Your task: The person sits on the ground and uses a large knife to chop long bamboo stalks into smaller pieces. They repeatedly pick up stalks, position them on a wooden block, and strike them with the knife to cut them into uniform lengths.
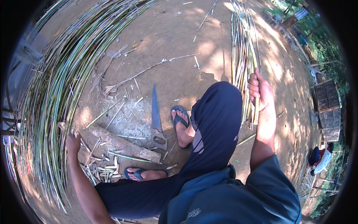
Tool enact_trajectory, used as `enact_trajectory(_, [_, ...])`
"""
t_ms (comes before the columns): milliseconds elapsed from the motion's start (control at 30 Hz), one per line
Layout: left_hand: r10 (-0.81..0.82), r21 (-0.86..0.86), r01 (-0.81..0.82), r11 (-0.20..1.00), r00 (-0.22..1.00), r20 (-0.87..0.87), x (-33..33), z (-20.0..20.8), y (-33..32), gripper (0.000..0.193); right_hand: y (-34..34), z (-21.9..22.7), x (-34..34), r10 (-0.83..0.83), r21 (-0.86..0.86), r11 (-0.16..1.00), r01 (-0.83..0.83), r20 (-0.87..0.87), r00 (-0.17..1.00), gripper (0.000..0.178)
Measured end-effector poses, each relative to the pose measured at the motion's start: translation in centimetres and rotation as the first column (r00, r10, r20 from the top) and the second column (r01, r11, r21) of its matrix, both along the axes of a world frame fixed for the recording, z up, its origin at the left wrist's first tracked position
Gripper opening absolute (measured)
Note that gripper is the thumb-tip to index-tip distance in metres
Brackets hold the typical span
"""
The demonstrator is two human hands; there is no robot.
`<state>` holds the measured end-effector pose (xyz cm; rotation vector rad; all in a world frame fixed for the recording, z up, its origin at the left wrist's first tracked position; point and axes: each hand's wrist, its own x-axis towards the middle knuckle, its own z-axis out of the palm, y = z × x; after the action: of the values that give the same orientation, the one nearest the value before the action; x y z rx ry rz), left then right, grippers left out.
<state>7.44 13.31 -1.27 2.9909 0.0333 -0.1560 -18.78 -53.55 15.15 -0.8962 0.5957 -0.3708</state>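
My right hand [261, 91] is closed around a thin yellowish bamboo pole [256, 108], beside a bundle of similar poles [238, 56] on the ground at right. The held pole's lower end shows just below my fist. On the left, my left hand [73, 143] is at the edge of a large pile of long green and brown bamboo poles [56, 93]. Its fingers look curled in, but what they hold is too small to tell. Between my feet and the pile lies a thick piece of wood [123, 143]. A handsaw [155, 112] lies flat beside it.
Several short cut pieces [108, 171] are scattered near my sandalled left foot [145, 174]. A thin dry branch [149, 66] crosses the dirt ground [179, 33] ahead. At the far right, a person [322, 158] is near a woven panel structure [328, 108].
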Motion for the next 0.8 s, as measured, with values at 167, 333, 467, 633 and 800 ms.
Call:
enact_trajectory(167, [0.003,0.011,-0.002,1.000,0.997,-0.073,-0.6,-0.8,-0.4,0.047,-11.5,-6.1,-4.6,-0.467,-0.752,0.654,-0.086,-0.490,0.737,0.040])
enact_trajectory(333, [-0.058,0.002,0.059,0.998,0.991,-0.124,-1.1,-1.2,-1.2,0.042,-22.2,-12.5,-7.2,-0.768,-0.863,0.306,-0.403,-0.474,0.431,0.062])
enact_trajectory(467, [-0.036,0.018,0.039,0.999,0.988,-0.151,-2.3,-2.0,-3.4,0.043,-26.5,-17.0,-8.3,-0.819,-0.804,0.327,-0.497,-0.504,0.275,0.075])
enact_trajectory(633, [-0.174,-0.013,0.180,0.984,0.928,-0.331,-5.0,-5.0,-6.6,0.042,-24.0,-22.8,-8.9,-0.865,-0.898,0.312,-0.310,-0.404,0.299,0.095])
enact_trajectory(800, [-0.206,0.030,0.270,0.962,0.797,-0.568,-6.2,-9.3,-2.3,0.048,-17.9,-26.0,-8.6,-0.631,-0.789,0.465,-0.402,-0.614,0.474,0.070])
